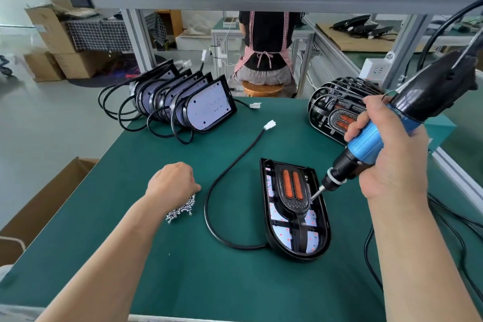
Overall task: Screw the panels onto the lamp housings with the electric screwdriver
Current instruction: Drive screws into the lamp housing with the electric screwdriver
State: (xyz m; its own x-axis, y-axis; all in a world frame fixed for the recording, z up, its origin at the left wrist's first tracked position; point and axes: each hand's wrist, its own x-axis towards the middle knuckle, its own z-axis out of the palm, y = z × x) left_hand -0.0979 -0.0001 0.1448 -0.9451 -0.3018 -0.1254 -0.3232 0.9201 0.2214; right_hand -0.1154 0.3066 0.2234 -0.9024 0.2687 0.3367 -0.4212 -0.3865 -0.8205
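A black lamp housing [322, 227] lies flat on the green mat, with a black panel [294, 189] bearing two orange strips set inside it. My right hand [392, 154] grips the blue and black electric screwdriver [366, 146], tilted, with its bit tip touching the panel's right edge. My left hand [173, 183] rests knuckles up over a pile of small silver screws [181, 210], fingers curled down into them; what they hold is hidden. The housing's black cable [227, 178] loops left and ends in a white plug [269, 125].
Several housings with white LED boards [209, 106] lean in a row at the back left. A stack of black panels [332, 110] stands at the back right. A cardboard box [52, 191] sits left of the table. A person sits on a stool [262, 87] beyond.
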